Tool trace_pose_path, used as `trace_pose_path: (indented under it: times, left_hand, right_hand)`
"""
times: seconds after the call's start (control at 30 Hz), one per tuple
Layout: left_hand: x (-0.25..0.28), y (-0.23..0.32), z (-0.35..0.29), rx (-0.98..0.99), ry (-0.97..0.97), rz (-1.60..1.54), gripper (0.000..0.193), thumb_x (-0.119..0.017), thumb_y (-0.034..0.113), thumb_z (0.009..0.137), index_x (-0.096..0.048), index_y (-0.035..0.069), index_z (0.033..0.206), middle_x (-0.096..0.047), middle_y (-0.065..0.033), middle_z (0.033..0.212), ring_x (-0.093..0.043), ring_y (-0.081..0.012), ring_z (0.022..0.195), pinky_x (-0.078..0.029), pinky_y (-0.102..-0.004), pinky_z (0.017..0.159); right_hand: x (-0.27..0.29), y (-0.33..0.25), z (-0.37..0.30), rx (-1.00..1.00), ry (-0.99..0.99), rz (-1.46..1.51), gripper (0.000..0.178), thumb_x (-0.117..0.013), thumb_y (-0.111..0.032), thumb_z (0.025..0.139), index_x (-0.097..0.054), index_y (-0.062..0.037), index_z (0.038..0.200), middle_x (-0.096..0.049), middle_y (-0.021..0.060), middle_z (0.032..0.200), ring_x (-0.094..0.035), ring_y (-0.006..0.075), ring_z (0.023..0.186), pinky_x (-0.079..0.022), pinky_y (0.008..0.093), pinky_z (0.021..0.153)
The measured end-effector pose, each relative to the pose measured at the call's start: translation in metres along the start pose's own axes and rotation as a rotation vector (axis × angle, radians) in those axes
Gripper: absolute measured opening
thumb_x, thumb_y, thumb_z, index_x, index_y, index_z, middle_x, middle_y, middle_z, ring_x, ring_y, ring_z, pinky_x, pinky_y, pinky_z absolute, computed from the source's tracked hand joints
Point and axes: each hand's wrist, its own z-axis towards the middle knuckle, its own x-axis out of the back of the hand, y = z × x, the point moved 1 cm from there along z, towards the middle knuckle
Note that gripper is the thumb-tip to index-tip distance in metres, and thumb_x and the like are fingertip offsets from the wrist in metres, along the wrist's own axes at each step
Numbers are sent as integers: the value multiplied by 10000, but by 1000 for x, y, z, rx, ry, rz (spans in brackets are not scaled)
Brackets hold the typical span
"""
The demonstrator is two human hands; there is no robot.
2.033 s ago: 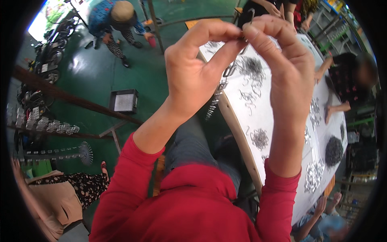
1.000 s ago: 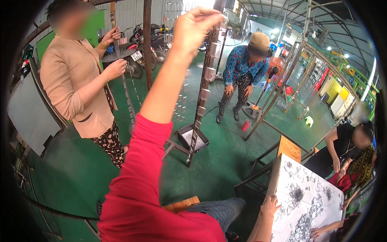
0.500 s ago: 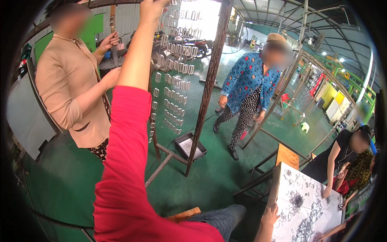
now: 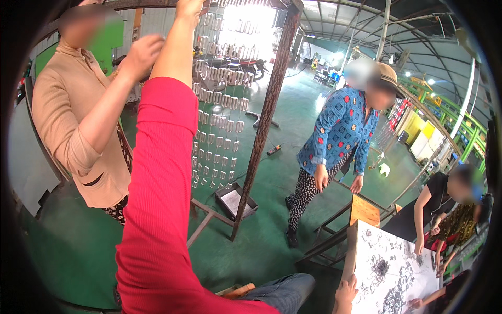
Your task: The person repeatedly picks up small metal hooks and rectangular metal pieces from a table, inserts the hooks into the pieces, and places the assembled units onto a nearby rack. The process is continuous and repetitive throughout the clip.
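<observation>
My left arm in a red sleeve reaches up, and my left hand [image 4: 190,10] is closed at the top of the hanging rows, cut by the upper edge. What its fingers hold is hidden. Beside it, strands of small pale metal loops [image 4: 218,98] hang in rows from a dark metal frame [image 4: 267,112]. My right hand [image 4: 345,293] rests at the near edge of a white-topped table [image 4: 365,285], fingers extended and nothing seen in them. Small dark wire pieces [image 4: 380,268] lie in heaps and scattered across that table.
A person in beige [image 4: 73,115] stands close on the left, one hand raised near my forearm. Another in a blue patterned shirt [image 4: 334,125] stands beyond the frame. People in dark clothes [image 4: 418,206] work at the table. A dark tray [image 4: 235,201] and a wooden stool [image 4: 364,210] stand between.
My left hand has shifted slightly left and up in view. The person in blue has stepped nearer the table and bent forward. The person in beige has raised a hand.
</observation>
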Motion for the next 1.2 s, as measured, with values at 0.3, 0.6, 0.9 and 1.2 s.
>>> trace_pose_path:
  times: [0.3, 0.6, 0.9, 1.2]
  left_hand:
    - [-9, -55, 19, 62, -42, -110, 115, -683, 210, 824, -651, 160, 923, -646, 17, 793, -593, -112, 676, -454, -274, 550]
    - [46, -60, -27, 101, -210, 43, 324, -611, 324, 876, -578, 136, 1138, -635, -13, 1071, -593, -156, 951, -471, -340, 738]
    - [184, -162, -304, 575, -240, 513, 390, -604, 324, 876, -578, 140, 1218, -634, -4, 1140, -603, -140, 1010, -456, -376, 874]
    - [274, -235, -534, 961, -10, 679, 555, -571, 90, 868, -380, 126, 1388, -456, -112, 1378, -496, -218, 1187, -453, -328, 886]
  right_hand:
    - [29, -4, -12, -78, -19, -32, 437, -739, -112, 653, -596, -103, 1066, -227, 144, 1484, -253, 324, 1366, -358, 552, 960]
    - [22, -22, -6, -23, -36, -16, 418, -733, -87, 684, -589, -91, 1077, -229, 105, 1495, -261, 290, 1369, -379, 525, 954]
    - [16, -23, -10, 11, -36, -21, 424, -738, -87, 693, -589, -100, 1090, -224, 97, 1503, -269, 278, 1368, -384, 494, 954]
    - [25, -31, -14, 46, -29, 19, 423, -723, -65, 704, -584, -105, 1101, -213, 88, 1509, -289, 277, 1359, -384, 488, 956]
